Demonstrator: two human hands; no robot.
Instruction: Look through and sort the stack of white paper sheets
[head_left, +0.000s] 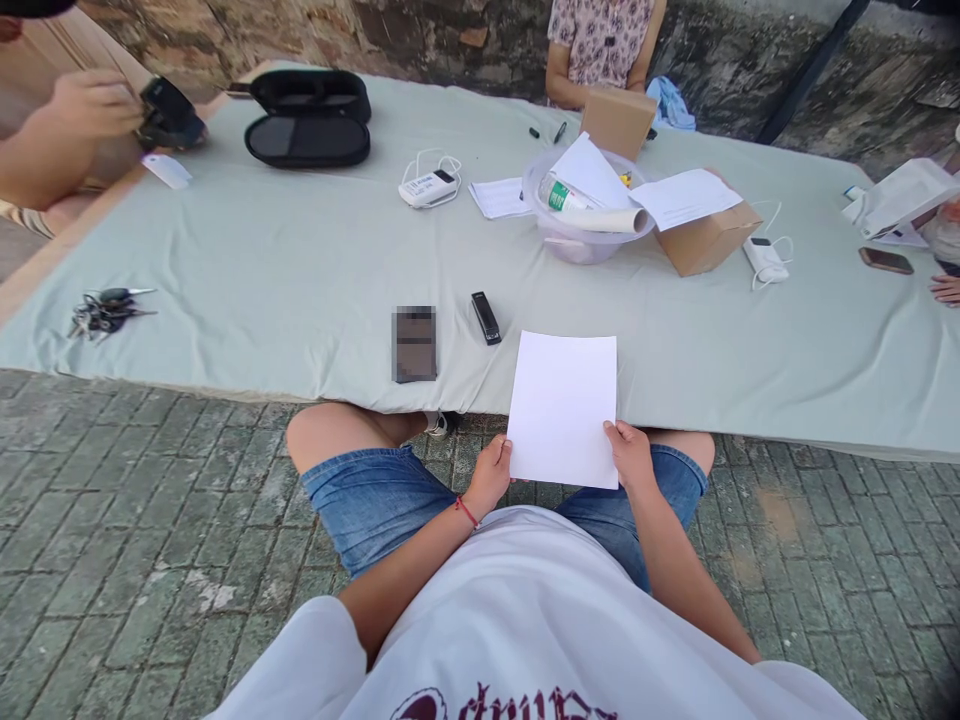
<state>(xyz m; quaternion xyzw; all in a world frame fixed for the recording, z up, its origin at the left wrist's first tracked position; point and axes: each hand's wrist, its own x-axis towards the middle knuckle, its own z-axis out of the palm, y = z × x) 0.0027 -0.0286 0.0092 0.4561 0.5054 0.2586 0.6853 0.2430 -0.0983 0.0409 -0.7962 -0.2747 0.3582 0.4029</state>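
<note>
A blank white sheet of paper (564,405) is held out over my lap, its far part above the table's near edge. My left hand (491,470) pinches its left side, thumb on top. On the right side, my right hand (628,452) grips the paper the same way, with the fingers mostly hidden underneath. Just beyond the sheet, to the left, lies a black stapler (486,318). Beside the stapler is a dark flat rectangular object (414,344), partly blurred out.
The cloth-covered table (300,270) bears keys (111,312), an open black case (309,120), a white device with cord (430,188), a plastic basin (589,240) of papers, cardboard boxes (701,240) and a phone (886,261). Other people sit at the left, far side and right.
</note>
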